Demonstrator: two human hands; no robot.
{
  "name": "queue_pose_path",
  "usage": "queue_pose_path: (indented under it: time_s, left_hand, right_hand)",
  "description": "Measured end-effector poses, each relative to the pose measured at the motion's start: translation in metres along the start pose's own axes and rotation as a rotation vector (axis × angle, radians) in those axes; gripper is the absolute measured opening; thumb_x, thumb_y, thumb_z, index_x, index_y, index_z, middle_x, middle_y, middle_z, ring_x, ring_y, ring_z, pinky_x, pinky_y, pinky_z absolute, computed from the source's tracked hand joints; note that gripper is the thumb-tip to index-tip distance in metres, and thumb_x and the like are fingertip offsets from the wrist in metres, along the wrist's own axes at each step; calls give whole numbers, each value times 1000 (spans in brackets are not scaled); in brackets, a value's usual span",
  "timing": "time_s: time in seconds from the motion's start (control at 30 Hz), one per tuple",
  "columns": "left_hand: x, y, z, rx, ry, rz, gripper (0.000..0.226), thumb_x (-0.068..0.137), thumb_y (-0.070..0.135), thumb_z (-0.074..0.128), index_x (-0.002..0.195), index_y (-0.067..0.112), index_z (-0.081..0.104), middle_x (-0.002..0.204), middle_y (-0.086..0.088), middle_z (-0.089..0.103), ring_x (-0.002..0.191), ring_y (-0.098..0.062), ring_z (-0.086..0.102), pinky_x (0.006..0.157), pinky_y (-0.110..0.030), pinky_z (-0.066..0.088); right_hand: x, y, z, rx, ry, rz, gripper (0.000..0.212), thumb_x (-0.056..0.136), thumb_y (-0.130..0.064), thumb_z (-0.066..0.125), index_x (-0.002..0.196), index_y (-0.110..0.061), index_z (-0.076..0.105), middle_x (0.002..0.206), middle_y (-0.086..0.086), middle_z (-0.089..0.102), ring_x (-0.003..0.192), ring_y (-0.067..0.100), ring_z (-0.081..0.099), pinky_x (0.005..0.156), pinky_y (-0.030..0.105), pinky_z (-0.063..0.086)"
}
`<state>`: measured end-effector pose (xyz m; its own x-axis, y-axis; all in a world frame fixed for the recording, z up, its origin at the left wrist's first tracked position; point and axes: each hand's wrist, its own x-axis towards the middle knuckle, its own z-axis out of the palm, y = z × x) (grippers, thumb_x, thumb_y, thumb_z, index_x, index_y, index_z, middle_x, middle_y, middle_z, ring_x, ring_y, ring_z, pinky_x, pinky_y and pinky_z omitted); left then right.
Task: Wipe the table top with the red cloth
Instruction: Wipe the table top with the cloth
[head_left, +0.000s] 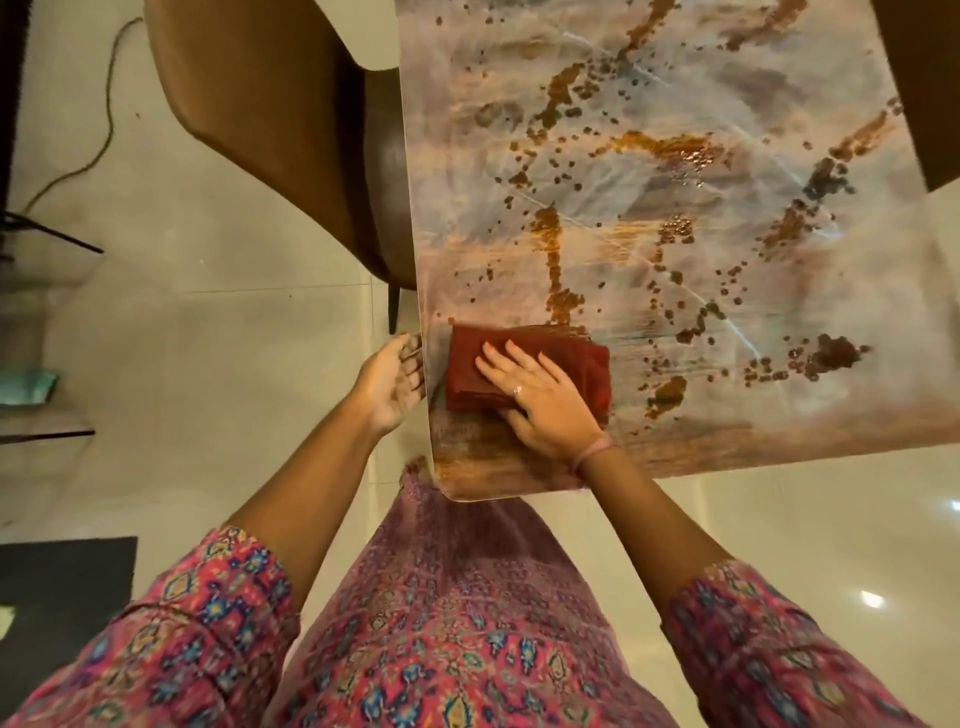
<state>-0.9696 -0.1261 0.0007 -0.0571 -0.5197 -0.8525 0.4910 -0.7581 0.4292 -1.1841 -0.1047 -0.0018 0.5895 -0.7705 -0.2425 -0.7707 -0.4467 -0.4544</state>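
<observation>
Pressing flat-fingered, her right hand (540, 400) pins the red cloth (524, 374) near the table top (727, 208) edge; left hand (389, 387) cupped empty alongside; crumbs could miss it and hit the floor (234, 338).

The flat marble-look table top (675, 218) is pale grey and blue with soft peach clouds, thin white lines and lots of rusty orange and dark brown blotches and dots. The folded cloth (470, 371) on it is deep red, the padded chair (249, 104) beside the table is plain brown, and the shiny tiled floor (208, 338) is creamy white with a dark grey mat (62, 597) on it. The person's loose dress (441, 623) is bright pink with a busy pattern of little blue, yellow and green flower shapes, and the thin band (592, 451) on one wrist is pink.
</observation>
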Motion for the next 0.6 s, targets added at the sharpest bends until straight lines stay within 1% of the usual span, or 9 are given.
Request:
queue_pose_path:
  time_s: [0.07, 0.13, 0.17, 0.23, 0.27, 0.33, 0.4, 0.5, 0.6]
  left_hand:
    - [0, 1, -2, -33, -26, -10, 34, 102, 38, 28, 106, 21, 58, 99, 1, 65, 89, -12, 61, 76, -25, 48]
    - [0, 2, -4, -80, -39, -22, 36, 101, 39, 26, 104, 21, 58, 96, 1, 64, 87, -12, 60, 76, -25, 48]
    - [1, 2, -6, -111, -42, -34, 38, 101, 40, 26, 102, 21, 58, 94, 0, 63, 86, -13, 60, 76, -26, 48]
    - [3, 1, -12, -159, -63, -69, 42, 100, 43, 26, 102, 18, 60, 94, -4, 66, 86, -17, 62, 75, -32, 50]
    - [5, 0, -15, -166, -82, -83, 46, 100, 45, 25, 108, 17, 60, 94, -6, 68, 87, -19, 63, 74, -34, 51]
    - [7, 1, -20, -158, -127, -100, 52, 99, 47, 21, 122, 16, 56, 94, -4, 70, 83, -17, 66, 67, -29, 51]
    - [8, 3, -22, -173, -146, -117, 55, 98, 49, 21, 126, 16, 55, 89, 0, 72, 74, -13, 67, 62, -24, 49]
    - [10, 6, -26, -191, -183, -127, 56, 97, 49, 23, 126, 14, 55, 90, -2, 73, 80, -15, 65, 70, -29, 48]
    - [10, 8, -30, -174, -185, -142, 59, 94, 55, 27, 115, 13, 62, 91, -7, 72, 80, -19, 62, 74, -32, 48]
  right_hand:
    - [30, -5, -3, -31, 39, 89, 60, 95, -30, 45, 151, -29, 22, 158, -9, 16, 147, 14, 8, 118, 41, 10]
    - [49, -19, -2, -44, 78, 178, 61, 95, -30, 45, 151, -29, 21, 159, -8, 15, 147, 18, 9, 118, 42, 10]
    - [50, -27, 1, -48, 77, 177, 61, 94, -30, 44, 151, -27, 21, 159, -6, 15, 147, 20, 9, 117, 43, 10]
    - [31, -44, 15, -49, 18, 62, 63, 91, -29, 40, 151, -25, 22, 159, -4, 16, 147, 22, 8, 116, 43, 7]
    - [12, -51, 23, -35, -33, -13, 63, 89, -29, 37, 151, -25, 21, 159, -4, 15, 147, 20, 7, 116, 40, 4]
    - [-30, -59, 38, 8, -124, -104, 63, 90, -28, 36, 151, -26, 20, 159, -8, 13, 146, 14, 1, 115, 35, 0]
    - [-55, -53, 42, 50, -181, -144, 63, 93, -23, 44, 151, -28, 19, 158, -12, 11, 145, 9, -2, 117, 34, 0]
    - [-35, -37, 24, 53, -233, -171, 63, 91, -21, 46, 150, -31, 22, 155, -18, 11, 144, 5, 2, 116, 31, 3]
    - [23, -25, -1, 22, -148, -92, 59, 94, -25, 44, 149, -32, 23, 155, -16, 14, 143, 4, 4, 115, 31, 7]
